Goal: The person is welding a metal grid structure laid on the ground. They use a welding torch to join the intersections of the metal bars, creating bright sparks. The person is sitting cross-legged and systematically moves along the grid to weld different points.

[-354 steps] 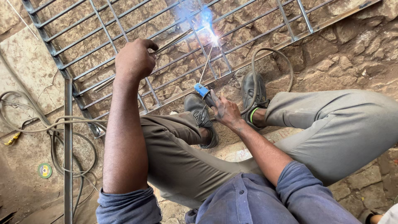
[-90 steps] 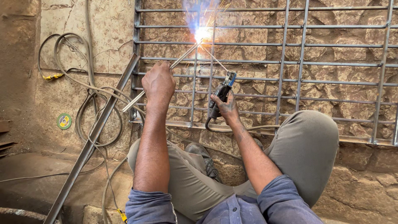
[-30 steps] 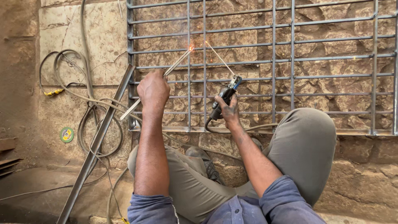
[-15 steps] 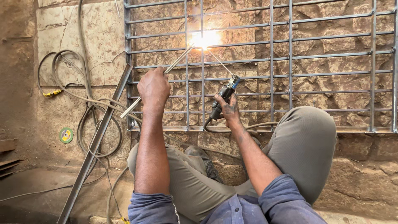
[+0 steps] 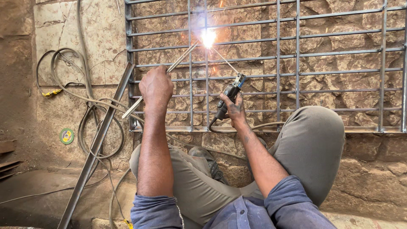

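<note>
Gripping a thin metal rod (image 5: pixel 169 70), the left hand (image 5: pixel 156 87) steadies it on the grille (image 5: pixel 296 76); the right hand (image 5: pixel 232 108) clamps the electrode holder (image 5: pixel 229 94), arc (image 5: pixel 208 38) blazing.

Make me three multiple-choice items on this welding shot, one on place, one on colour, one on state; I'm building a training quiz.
1. Where does the small round disc lie?
A. left of the cables
B. on the knee
C. on the grille

2. What colour are the trousers?
A. red
B. grey-green
C. white

3. What is the state of the arc on the metal grille?
A. unlit
B. hidden
C. burning bright

A: it sits on the ground beside the cables.
B: both legs show it.
C: it glares where the right hand's electrode holder and the left hand's thin rod point.
</note>
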